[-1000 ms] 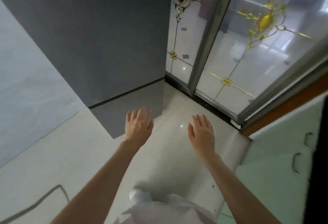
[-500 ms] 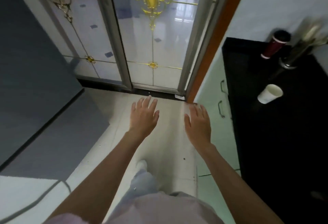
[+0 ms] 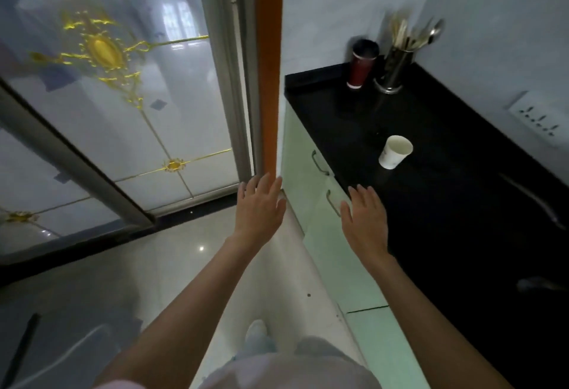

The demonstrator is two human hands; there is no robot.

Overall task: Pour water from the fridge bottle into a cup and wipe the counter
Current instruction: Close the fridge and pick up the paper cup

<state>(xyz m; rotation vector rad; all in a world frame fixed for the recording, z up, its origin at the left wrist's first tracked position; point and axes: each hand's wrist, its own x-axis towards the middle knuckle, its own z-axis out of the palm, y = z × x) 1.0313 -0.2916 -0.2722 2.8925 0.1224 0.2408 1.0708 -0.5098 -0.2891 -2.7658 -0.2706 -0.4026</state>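
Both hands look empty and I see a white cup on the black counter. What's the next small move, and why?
Probably turn away to find the fridge bottle: left hand and right hand are open and empty, the white cup stands on the black counter, and no bottle is in view.

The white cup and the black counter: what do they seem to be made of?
The white cup looks like matte paper: thin rolled rim, no shine. The black counter is probably polished stone or a laminate: dark, smooth, with faint reflections.
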